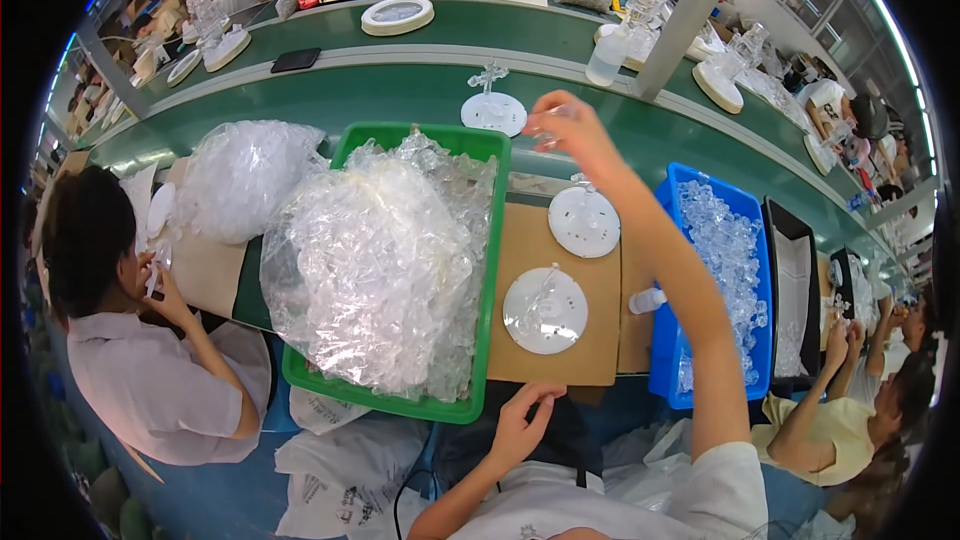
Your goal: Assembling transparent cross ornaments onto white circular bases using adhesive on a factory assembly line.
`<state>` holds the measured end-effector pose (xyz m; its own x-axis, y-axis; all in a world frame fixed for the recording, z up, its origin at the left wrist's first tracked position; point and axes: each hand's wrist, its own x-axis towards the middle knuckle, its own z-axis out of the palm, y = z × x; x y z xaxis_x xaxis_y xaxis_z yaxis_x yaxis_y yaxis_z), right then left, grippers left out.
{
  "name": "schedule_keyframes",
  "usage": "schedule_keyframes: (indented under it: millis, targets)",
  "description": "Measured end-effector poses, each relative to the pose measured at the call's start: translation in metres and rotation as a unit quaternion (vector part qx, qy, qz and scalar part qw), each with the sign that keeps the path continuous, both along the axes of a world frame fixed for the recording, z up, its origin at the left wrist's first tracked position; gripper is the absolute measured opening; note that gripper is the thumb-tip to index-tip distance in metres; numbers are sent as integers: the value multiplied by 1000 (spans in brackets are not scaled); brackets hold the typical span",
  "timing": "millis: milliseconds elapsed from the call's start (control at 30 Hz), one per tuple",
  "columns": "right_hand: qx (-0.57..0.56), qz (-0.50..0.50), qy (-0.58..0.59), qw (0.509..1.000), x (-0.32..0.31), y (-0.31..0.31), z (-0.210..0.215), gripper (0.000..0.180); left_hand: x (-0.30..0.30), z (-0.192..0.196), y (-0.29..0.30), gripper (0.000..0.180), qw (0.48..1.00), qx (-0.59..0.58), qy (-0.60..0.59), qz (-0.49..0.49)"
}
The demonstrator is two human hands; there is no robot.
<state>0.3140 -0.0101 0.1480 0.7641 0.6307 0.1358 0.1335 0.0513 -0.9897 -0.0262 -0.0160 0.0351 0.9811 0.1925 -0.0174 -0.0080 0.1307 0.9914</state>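
My right hand (568, 130) reaches out over the green belt, its fingers closed around a small clear plastic piece (546, 140). Just left of it, a white round disc (494, 115) carries a clear branched plastic part (487, 77). My left hand (522, 423) is low, by the near edge of the cardboard sheet (520, 368), with curled fingers and nothing visible in them. Two more white discs lie on the cardboard: the nearer disc (532, 325) has a clear piece on it, and the farther disc (578, 233) also bears a small clear part.
A green crate (490, 340) heaped with bagged clear plastic pieces stands at left. At right is a blue bin (660, 365) of clear parts, with a small white bottle (647, 300) beside it. A metal post (690, 20) rises beyond. Co-workers sit on both sides.
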Motion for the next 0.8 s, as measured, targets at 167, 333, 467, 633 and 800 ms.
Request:
schedule_keyframes:
  millis: [167, 333, 467, 633, 800]
  targets:
    - [-378, 0, -95, 921, -5, -62, 25, 30, 2, 6, -2, 17, 1000, 4, 6, -22]
    - [-366, -183, -414, 813, -18, -105, -7, 29, 6, 15, -7, 17, 998, 8, 6, -59]
    - [-431, -63, -355, 827, 29, -116, -51, 26, 25, 31, -11, 17, 996, 14, -20, -88]
    - [-359, 44, -326, 873, 17, -132, -17, 19, 41, 77, 3, 23, 984, 141, -103, 29]
    - [-220, 86, -471, 850, -52, -145, 63, 25, 80, 85, 16, 52, 986, 62, -100, 121]
